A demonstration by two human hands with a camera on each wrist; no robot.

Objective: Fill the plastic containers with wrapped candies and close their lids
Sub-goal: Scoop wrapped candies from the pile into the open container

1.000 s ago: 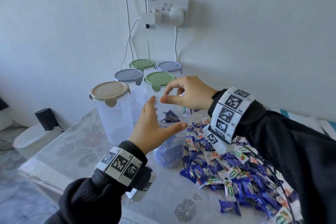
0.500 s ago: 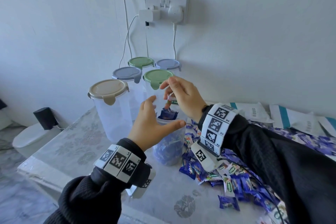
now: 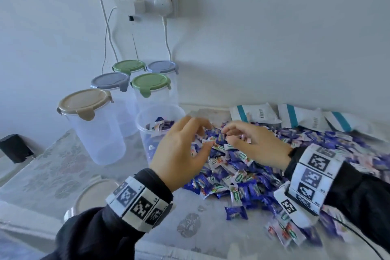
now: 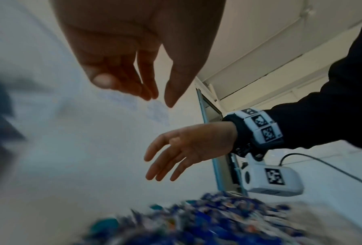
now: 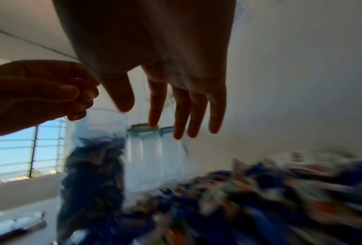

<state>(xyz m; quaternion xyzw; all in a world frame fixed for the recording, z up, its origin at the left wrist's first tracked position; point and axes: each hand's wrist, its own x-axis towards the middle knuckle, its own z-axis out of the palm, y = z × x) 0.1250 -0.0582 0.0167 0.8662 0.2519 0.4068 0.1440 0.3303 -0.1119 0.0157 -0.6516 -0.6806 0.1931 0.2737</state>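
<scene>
Fingers [image 3: 197, 124] of left hand [image 3: 179, 154] loosely curled, empty; right hand [image 3: 253, 145] fingers spread, slack, empty too. Both poised over candy pile [image 3: 242, 175] on worktop [image 3: 52, 167], beside open container [image 3: 156, 131]. Probably light, crinkly, slippery wrappers: best scooped by the handful.

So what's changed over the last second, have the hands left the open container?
Yes. Both hands moved off the open container to the right, over the candy pile. The left hand let go of the container's side; the right hand, which was at the rim, now reaches down with fingers extended, empty. The five lidded containers and the loose lid stayed put.
</scene>
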